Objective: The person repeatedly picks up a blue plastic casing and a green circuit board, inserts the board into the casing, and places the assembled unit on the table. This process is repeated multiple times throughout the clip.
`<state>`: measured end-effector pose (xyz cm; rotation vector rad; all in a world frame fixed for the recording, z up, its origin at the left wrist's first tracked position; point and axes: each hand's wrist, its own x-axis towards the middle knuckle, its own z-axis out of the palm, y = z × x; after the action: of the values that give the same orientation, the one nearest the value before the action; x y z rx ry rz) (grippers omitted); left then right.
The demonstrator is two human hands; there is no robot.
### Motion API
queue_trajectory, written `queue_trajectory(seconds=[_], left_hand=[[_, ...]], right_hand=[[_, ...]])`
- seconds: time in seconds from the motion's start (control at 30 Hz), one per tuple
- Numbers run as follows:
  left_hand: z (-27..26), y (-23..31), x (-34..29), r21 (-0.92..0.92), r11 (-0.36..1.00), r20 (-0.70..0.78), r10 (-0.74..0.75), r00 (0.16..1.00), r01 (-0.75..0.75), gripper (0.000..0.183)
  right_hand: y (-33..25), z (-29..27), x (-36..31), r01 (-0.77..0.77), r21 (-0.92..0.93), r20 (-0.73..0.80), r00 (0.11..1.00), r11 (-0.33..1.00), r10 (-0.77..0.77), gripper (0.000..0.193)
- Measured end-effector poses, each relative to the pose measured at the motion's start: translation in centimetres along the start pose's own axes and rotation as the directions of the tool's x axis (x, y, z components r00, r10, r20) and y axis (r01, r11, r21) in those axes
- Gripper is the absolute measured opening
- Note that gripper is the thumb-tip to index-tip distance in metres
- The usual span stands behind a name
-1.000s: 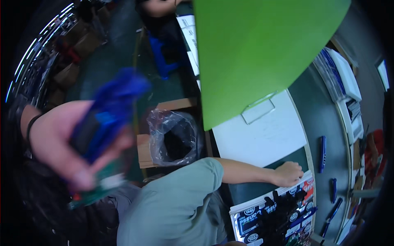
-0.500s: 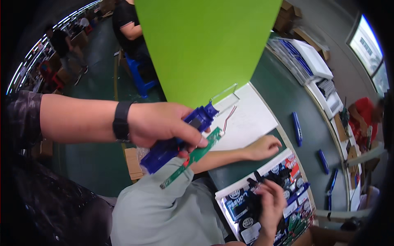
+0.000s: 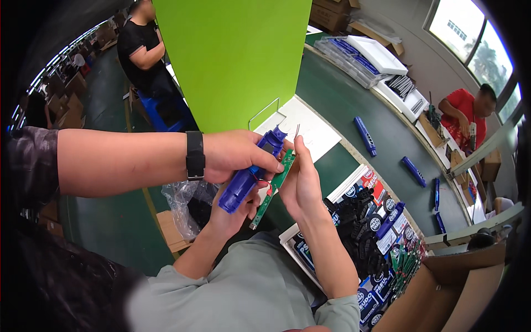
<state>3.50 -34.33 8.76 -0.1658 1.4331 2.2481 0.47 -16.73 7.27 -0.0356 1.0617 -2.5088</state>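
Observation:
A co-worker's watch-wearing arm (image 3: 121, 163) reaches in from the left, its hand on an open blue plastic casing half (image 3: 239, 189) and its thumb on a narrow green circuit board (image 3: 275, 190). Underneath the casing, my left hand (image 3: 228, 218) curls its fingers round the lower part, partly covered by it. My right hand (image 3: 303, 185) is closed along the right side of the board, its fingertips partly hidden behind it. Thin reddish wires (image 3: 297, 131) rise from the board's upper end beside my right thumb.
A box tray (image 3: 287, 235) on my right holds black parts, circuit boards and a blue casing. Blue casings (image 3: 365, 136) lie on the green bench. Ahead stand a green panel (image 3: 232, 61) and white sheet (image 3: 326, 138). An open carton (image 3: 442, 299) is at lower right; another person (image 3: 467, 113) works beyond.
Both my hands have come left from around the tray to the casing and circuit board. The co-worker's hand still holds them. The view has shifted, showing more of the right side.

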Motion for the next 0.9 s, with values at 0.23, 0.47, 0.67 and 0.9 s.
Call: queue_trajectory(seconds=[0.23,0.47,0.67,0.9], left_hand=[[0.6,-10.7,-4.9,-0.396,0.825,0.068,0.465,0.883,-0.404,0.068],[2.9,-10.4,-5.8,-0.145,0.908,0.089,0.408,0.909,-0.394,0.077],[4.4,-11.9,-4.0,-0.143,0.934,0.129,0.346,0.929,-0.327,0.064],[6.5,-13.4,1.8,-0.033,0.987,0.334,0.157,0.93,-0.155,0.06]], right_hand=[[-0.5,0.5,-1.1,-0.061,-0.037,-0.04,0.997,0.997,0.06,0.034],[-2.0,-0.4,-3.6,0.003,-0.098,-0.09,0.996,0.995,-0.012,0.037],[-2.9,-3.6,-5.6,0.124,-0.187,-0.116,0.982,0.975,-0.147,0.034],[-5.1,-9.0,-7.6,0.125,-0.349,-0.257,0.94,0.929,-0.223,0.033]])
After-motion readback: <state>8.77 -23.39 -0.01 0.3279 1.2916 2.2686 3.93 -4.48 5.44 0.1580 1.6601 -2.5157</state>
